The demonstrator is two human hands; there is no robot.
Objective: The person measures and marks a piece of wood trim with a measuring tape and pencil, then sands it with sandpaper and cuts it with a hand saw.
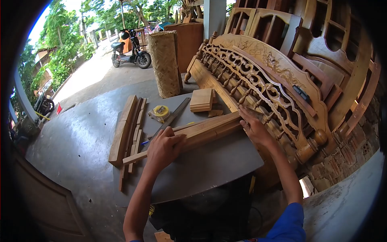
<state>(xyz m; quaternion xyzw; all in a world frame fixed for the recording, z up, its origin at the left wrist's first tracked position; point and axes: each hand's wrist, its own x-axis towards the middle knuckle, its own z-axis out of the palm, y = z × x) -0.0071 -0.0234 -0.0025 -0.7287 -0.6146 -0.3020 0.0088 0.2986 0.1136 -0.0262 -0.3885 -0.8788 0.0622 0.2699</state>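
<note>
Several long wooden strips [209,128] lie side by side across the grey board [201,169]. My left hand [164,146] is wrapped over the strips near their left end, its fingers curled round them. At their right end my right hand [253,124] rests against the wood with its fingers stretched out. Beyond the strips lie a yellow tape roll [160,113], a metal ruler [174,117] and a stack of square wooden blocks [201,100]. More wooden pieces [125,131] lie along the board's left side.
A carved wooden headboard [266,60] with turned spindles leans at the right, with wooden frames behind it. A rolled woven mat [163,64] stands past the board. A scooter [131,52] is parked outside. A panelled wooden piece [44,197] lies at the lower left.
</note>
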